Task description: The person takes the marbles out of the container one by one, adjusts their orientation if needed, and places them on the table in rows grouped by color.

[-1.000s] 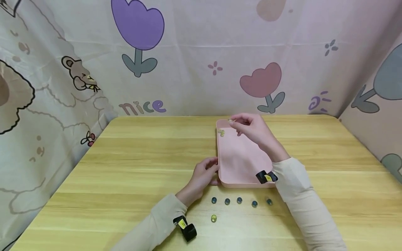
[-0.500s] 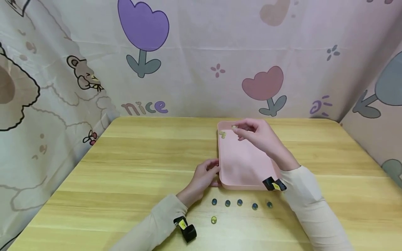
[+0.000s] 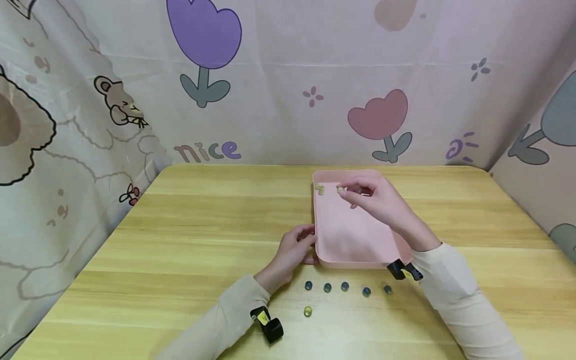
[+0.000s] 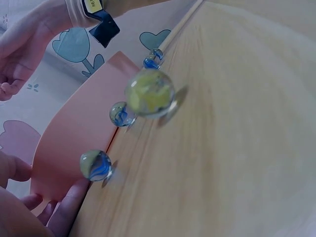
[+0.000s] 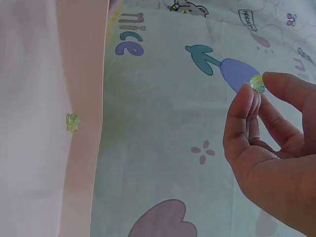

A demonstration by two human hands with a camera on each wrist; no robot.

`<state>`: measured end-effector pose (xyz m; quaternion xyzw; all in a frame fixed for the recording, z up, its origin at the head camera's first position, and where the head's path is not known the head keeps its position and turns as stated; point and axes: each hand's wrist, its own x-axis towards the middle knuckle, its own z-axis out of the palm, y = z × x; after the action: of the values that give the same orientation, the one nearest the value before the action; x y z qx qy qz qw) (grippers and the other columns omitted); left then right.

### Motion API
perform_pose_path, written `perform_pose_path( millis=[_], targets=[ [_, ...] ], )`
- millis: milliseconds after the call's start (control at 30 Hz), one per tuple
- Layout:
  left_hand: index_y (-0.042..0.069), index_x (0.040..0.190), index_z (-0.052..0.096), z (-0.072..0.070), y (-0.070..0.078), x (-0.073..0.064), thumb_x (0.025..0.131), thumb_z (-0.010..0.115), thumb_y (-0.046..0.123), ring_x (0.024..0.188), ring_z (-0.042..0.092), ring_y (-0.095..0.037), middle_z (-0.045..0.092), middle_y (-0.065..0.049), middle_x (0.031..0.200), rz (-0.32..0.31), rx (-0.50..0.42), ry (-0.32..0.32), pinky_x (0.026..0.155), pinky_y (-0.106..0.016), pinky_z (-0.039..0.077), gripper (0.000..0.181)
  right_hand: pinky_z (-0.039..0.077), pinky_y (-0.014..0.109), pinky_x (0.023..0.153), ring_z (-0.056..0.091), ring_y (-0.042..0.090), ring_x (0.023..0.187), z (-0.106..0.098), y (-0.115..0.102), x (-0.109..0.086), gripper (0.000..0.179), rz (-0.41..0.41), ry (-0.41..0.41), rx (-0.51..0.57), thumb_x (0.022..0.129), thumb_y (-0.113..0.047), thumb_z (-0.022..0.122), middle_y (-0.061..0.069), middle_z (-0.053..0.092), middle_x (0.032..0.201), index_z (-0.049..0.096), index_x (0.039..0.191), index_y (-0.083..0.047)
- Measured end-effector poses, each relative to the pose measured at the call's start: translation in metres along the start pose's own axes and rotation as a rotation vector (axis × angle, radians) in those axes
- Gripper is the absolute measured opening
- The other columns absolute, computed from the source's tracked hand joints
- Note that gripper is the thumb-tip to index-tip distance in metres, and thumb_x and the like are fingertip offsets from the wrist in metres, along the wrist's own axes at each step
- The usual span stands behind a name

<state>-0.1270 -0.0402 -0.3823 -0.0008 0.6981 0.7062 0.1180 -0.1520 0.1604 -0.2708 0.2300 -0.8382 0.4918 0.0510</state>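
My right hand (image 3: 378,200) pinches a yellow-green glass marble (image 5: 257,83) between thumb and fingertips, above the far part of the pink tray (image 3: 351,235). In the tray's far left corner lies a small cluster of yellowish marbles (image 3: 320,190), touching or nearly so. At the tray's near left side, my left hand (image 3: 290,252) holds the outer wall, its fingers bent around the corner in the left wrist view. Several blue-streaked marbles (image 3: 345,286) form a loose row on the table before the tray. Closer to me rests one yellow marble (image 3: 308,311).
The wooden table (image 3: 202,225) extends on both sides of the tray. A printed cloth (image 3: 279,100) hangs behind the table's far edge and along its sides. Black wrist cameras (image 3: 268,325) sit on both sleeves.
My right hand has moved slightly right and nearer to me, the marble still pinched in it. The left hand stays at the tray, and the head view has shifted a little.
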Motion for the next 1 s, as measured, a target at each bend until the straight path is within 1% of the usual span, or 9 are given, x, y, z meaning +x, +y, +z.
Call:
perform_pose_path(
  millis=[133,267,400,467,600,700,800,1000],
  targets=[
    [-0.002,0.134,0.052,-0.001,0.001,0.001,0.096,0.056,0.009,0.101,0.060,-0.026,0.056,-0.016,0.122,0.002,-0.009,0.004,0.064,-0.033,0.062,0.040,0.052,0.023,0.064,0.062,0.016,0.069,0.000,0.001,0.001,0.020,0.001,-0.006,-0.003,0.090,-0.011,0.068,0.010,0.062,0.089,0.070,0.106,0.002],
    [-0.002,0.134,0.052,-0.001,0.001,0.000,0.096,0.056,0.008,0.102,0.060,-0.026,0.056,-0.016,0.121,-0.005,-0.010,0.005,0.063,-0.033,0.062,0.040,0.055,0.027,0.064,0.062,0.017,0.067,0.001,0.004,0.001,0.019,-0.001,-0.021,0.023,0.089,-0.006,0.068,0.010,0.063,0.086,0.070,0.104,0.004],
    [-0.002,0.134,0.051,0.001,0.002,0.001,0.096,0.056,0.009,0.103,0.060,-0.026,0.056,-0.015,0.123,0.000,-0.004,-0.005,0.063,-0.033,0.061,0.040,0.056,0.027,0.067,0.063,0.017,0.069,0.002,0.003,-0.004,0.021,0.051,-0.016,0.052,0.090,-0.007,0.067,0.008,0.064,0.084,0.069,0.107,0.005],
    [-0.002,0.134,0.051,0.001,0.002,0.002,0.096,0.056,0.009,0.103,0.061,-0.026,0.056,-0.015,0.123,0.004,-0.004,-0.005,0.063,-0.033,0.061,0.040,0.056,0.026,0.071,0.064,0.018,0.072,0.002,0.001,-0.007,0.023,0.083,-0.017,0.070,0.091,-0.009,0.066,0.008,0.064,0.087,0.067,0.109,0.005],
    [-0.002,0.134,0.052,0.001,0.003,0.001,0.096,0.055,0.009,0.100,0.061,-0.025,0.057,-0.015,0.121,-0.002,0.003,0.000,0.062,-0.033,0.061,0.039,0.057,0.028,0.075,0.063,0.020,0.077,0.003,-0.003,-0.014,0.025,0.139,-0.036,0.119,0.092,-0.013,0.066,0.011,0.063,0.093,0.066,0.112,0.003],
    [-0.002,0.134,0.052,0.001,0.003,0.001,0.096,0.055,0.009,0.098,0.060,-0.024,0.057,-0.015,0.121,-0.009,0.007,0.001,0.063,-0.032,0.061,0.039,0.058,0.029,0.076,0.062,0.019,0.080,0.004,-0.006,-0.020,0.027,0.162,-0.040,0.140,0.093,-0.015,0.066,0.013,0.062,0.099,0.066,0.113,0.003],
    [-0.001,0.134,0.052,0.001,0.002,0.001,0.096,0.055,0.009,0.099,0.060,-0.024,0.056,-0.015,0.122,-0.006,0.007,0.000,0.063,-0.032,0.061,0.039,0.057,0.028,0.077,0.063,0.018,0.081,0.007,-0.007,-0.028,0.028,0.178,-0.020,0.155,0.093,-0.015,0.066,0.013,0.063,0.103,0.066,0.113,0.004],
    [-0.003,0.135,0.050,0.000,0.003,-0.003,0.096,0.056,0.009,0.100,0.060,-0.026,0.056,-0.016,0.122,0.006,-0.002,-0.004,0.064,-0.034,0.061,0.041,0.058,0.029,0.079,0.065,0.016,0.080,0.014,-0.006,-0.042,0.030,0.210,0.063,0.215,0.093,-0.013,0.065,0.014,0.065,0.107,0.064,0.115,0.007]
  ],
)
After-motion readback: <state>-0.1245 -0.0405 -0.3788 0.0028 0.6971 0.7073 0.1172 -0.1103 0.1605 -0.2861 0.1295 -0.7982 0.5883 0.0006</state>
